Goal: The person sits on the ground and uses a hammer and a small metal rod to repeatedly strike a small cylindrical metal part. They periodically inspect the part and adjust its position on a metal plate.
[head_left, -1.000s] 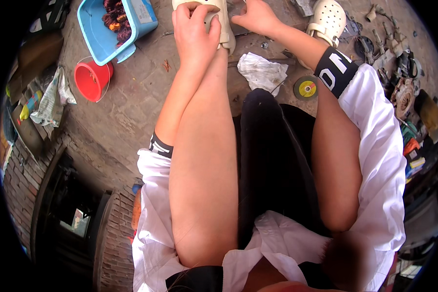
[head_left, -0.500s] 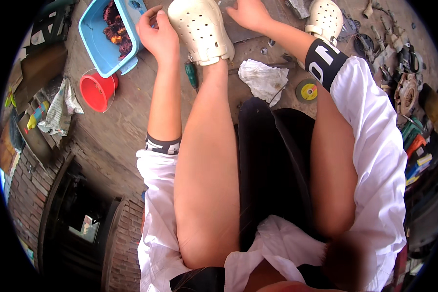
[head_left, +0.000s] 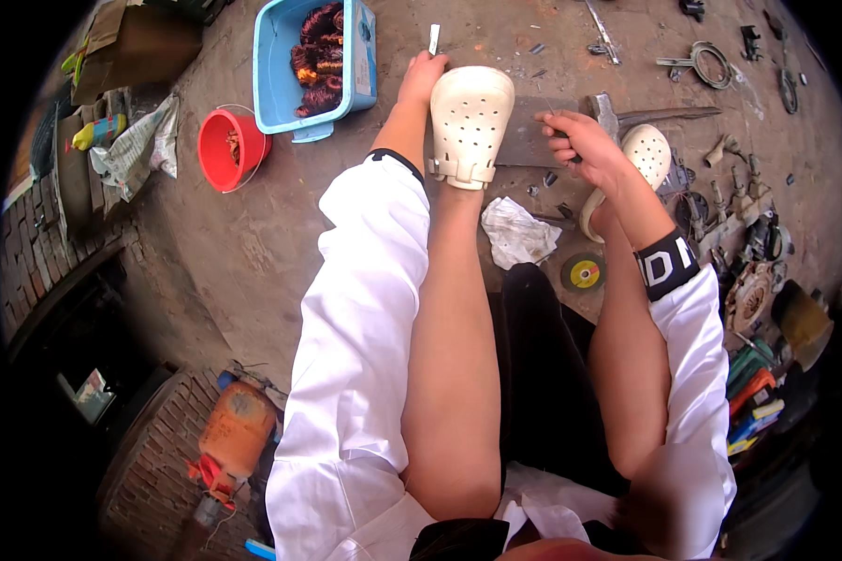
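My left hand (head_left: 419, 79) is closed around the lower end of a thin white strip (head_left: 434, 39), just left and beyond the cream perforated clog (head_left: 470, 122) on my left foot. My right hand (head_left: 578, 142) has its fingers curled on a thin dark tool, its details mostly hidden. Behind it are a hammer (head_left: 604, 116) and my other clog (head_left: 645, 151). A dark flat plate (head_left: 530, 140) lies between the clogs. Below that, a crumpled white rag (head_left: 519, 229) and a yellow-centred disc (head_left: 584, 273) lie on the floor.
At the upper left stand a blue bin (head_left: 271, 70) of wire coils and a red bucket (head_left: 217, 159), with cardboard (head_left: 150, 47) and sacks beyond. Metal parts (head_left: 748, 294) and tools cover the right side. A rusty orange machine (head_left: 234, 430) is at the lower left.
The view has shifted. My left hand has left the clog and moved farther forward onto the white strip; my right hand has come down and curled around a thin tool.
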`<state>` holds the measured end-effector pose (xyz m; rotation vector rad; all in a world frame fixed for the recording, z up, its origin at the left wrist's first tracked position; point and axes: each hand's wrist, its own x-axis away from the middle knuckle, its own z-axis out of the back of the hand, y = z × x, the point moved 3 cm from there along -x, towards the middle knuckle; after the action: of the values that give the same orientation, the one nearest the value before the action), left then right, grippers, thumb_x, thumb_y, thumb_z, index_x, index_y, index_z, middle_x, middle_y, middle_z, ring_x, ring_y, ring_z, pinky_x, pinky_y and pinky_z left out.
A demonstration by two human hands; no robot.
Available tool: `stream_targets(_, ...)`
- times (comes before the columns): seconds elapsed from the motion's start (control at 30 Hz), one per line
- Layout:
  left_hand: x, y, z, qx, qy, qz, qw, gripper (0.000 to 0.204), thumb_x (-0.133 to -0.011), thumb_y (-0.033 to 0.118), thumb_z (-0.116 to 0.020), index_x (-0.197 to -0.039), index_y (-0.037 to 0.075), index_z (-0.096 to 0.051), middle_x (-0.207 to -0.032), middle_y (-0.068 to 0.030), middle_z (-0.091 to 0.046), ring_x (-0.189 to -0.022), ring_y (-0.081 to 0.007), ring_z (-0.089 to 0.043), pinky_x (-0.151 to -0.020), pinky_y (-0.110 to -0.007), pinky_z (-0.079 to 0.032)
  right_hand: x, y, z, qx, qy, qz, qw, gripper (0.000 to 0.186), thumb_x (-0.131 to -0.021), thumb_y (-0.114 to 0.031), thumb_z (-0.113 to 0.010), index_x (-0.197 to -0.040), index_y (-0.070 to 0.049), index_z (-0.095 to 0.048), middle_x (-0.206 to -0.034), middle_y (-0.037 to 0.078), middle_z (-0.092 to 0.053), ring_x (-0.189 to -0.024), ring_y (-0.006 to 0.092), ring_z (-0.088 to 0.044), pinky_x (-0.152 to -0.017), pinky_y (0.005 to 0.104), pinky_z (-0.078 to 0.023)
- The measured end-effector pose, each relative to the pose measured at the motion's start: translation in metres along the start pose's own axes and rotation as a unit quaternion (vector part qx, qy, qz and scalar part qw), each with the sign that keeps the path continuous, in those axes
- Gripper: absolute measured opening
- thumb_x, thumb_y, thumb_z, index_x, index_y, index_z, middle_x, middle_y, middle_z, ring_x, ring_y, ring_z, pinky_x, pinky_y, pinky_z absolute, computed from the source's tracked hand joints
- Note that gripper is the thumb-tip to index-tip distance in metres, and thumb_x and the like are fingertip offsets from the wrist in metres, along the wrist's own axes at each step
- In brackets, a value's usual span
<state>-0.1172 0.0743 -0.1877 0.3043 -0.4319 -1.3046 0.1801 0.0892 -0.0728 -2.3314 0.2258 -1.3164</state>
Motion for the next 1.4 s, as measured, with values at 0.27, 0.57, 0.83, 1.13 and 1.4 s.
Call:
stream_targets(0.27,0.015,0.035,0.087,0.452,0.176,0.048,0.873,0.026,-0.09,0.009,-0.072,-0.113,-0.002,-0.065,-0.105,-0.0118,-0.071,-0.096,-0.0196,-0.068,-0.088,-0.032,-0.055,0.018,-0.032,-0.008,0.146,0.057,0.16,0.975,0.027,-0.095,-0.025,-0.069,-0.112,-0.005,-0.065,-0.076,-0.006,-0.053,-0.062,0.0053,-0.041,-0.054,0.0224,-0.033)
stream_targets(0.57,0.089,0.197,0.156,0.7,-0.022,-0.001,0.713,0.029,-0.091,0.0,-0.071,-0.118,-0.005,-0.062,-0.115,-0.0126,-0.069,-0.108,-0.0188,-0.066,-0.096,-0.032,-0.054,0.087,-0.074,-0.071,0.285,0.018,0.501,0.817,0.037,-0.085,-0.016,-0.076,-0.12,-0.004,-0.068,-0.093,0.003,-0.067,-0.079,0.0136,-0.061,-0.072,0.0268,-0.047)
stream_targets(0.83,0.107,0.215,0.171,0.712,0.001,-0.074,0.698,0.036,-0.085,-0.007,-0.074,-0.118,-0.005,-0.062,-0.121,-0.0134,-0.066,-0.105,-0.0174,-0.066,-0.092,-0.03,-0.055,0.106,-0.073,-0.073,0.264,-0.032,0.569,0.778,0.038,-0.082,0.005,-0.076,-0.119,0.001,-0.069,-0.098,0.005,-0.068,-0.091,0.0126,-0.064,-0.081,0.0269,-0.05)
stream_targets(1.13,0.117,0.213,0.183,0.561,0.09,-0.109,0.816,0.041,-0.079,-0.015,-0.074,-0.116,-0.003,-0.061,-0.118,-0.0113,-0.06,-0.103,-0.0182,-0.064,-0.09,-0.029,-0.053,0.109,-0.074,-0.073,0.272,-0.064,0.519,0.808,0.038,-0.084,0.008,-0.072,-0.121,0.001,-0.067,-0.092,0.001,-0.064,-0.076,0.0054,-0.052,-0.067,0.0223,-0.042)
stream_targets(1.4,0.108,0.213,0.162,0.543,0.153,-0.108,0.819,0.031,-0.079,-0.007,-0.076,-0.106,0.0,-0.063,-0.107,-0.0066,-0.063,-0.096,-0.0136,-0.063,-0.084,-0.026,-0.052,0.109,-0.078,-0.071,0.266,0.003,0.522,0.811,0.038,-0.081,-0.004,-0.079,-0.116,0.0,-0.066,-0.093,0.001,-0.065,-0.075,0.0062,-0.053,-0.069,0.0242,-0.044)
